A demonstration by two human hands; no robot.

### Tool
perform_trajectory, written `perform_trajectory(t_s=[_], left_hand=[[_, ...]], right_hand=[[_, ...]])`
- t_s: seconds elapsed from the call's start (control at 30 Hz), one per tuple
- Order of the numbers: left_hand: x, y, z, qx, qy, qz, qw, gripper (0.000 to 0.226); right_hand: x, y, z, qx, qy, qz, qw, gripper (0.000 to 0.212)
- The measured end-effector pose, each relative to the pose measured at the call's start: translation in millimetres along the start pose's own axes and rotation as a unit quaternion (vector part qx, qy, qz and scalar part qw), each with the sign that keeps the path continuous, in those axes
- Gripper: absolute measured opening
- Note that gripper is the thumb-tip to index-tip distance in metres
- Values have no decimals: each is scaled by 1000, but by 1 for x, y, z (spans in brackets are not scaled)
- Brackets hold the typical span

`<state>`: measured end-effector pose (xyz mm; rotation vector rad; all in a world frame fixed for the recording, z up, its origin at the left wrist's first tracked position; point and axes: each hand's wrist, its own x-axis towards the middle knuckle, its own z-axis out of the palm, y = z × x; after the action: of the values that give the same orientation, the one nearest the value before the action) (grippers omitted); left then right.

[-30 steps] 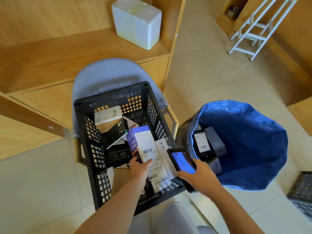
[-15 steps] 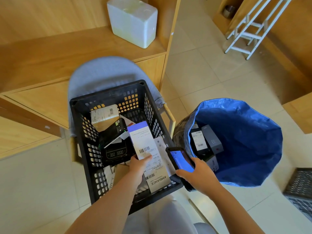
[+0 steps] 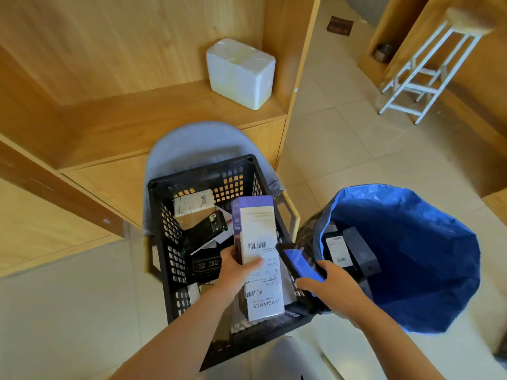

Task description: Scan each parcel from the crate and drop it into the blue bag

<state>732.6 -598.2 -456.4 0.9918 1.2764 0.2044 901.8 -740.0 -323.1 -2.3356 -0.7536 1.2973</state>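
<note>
A black slatted crate [image 3: 164, 215] sits on a grey chair and holds several parcels. My left hand [image 3: 236, 270] grips the lower end of a purple-and-white box [image 3: 255, 223], lifted above the crate with its barcode label facing up. My right hand [image 3: 329, 283] holds a black phone [image 3: 297, 261] with a blue lit screen, just right of the box. The blue bag [image 3: 411, 242] stands open on the floor at the right, with two dark parcels [image 3: 348, 250] inside. A white "AMBIANCE" box [image 3: 263, 297] lies in the crate under my hand.
A grey chair [image 3: 192, 141] carries the crate in front of a wooden shelf unit [image 3: 109, 119] with a white foam box [image 3: 241, 72]. A white stool [image 3: 422, 72] stands at the far right on the tiled floor.
My left hand has lifted the purple-and-white box out of the crate and raised it upright. The phone in my right hand stays beside it. The camera tilted up.
</note>
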Motion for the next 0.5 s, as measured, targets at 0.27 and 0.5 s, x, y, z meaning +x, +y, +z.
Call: perform_trajectory(t_s=[0.27, 0.5], left_hand=[[-8, 60, -70, 66, 72, 105, 990, 82], [-19, 85, -111, 102, 140, 135, 976, 89]], right_hand=[[-6, -52, -3, -36, -53, -80, 995, 39], [-10, -92, 14, -52, -100, -118, 987, 49]])
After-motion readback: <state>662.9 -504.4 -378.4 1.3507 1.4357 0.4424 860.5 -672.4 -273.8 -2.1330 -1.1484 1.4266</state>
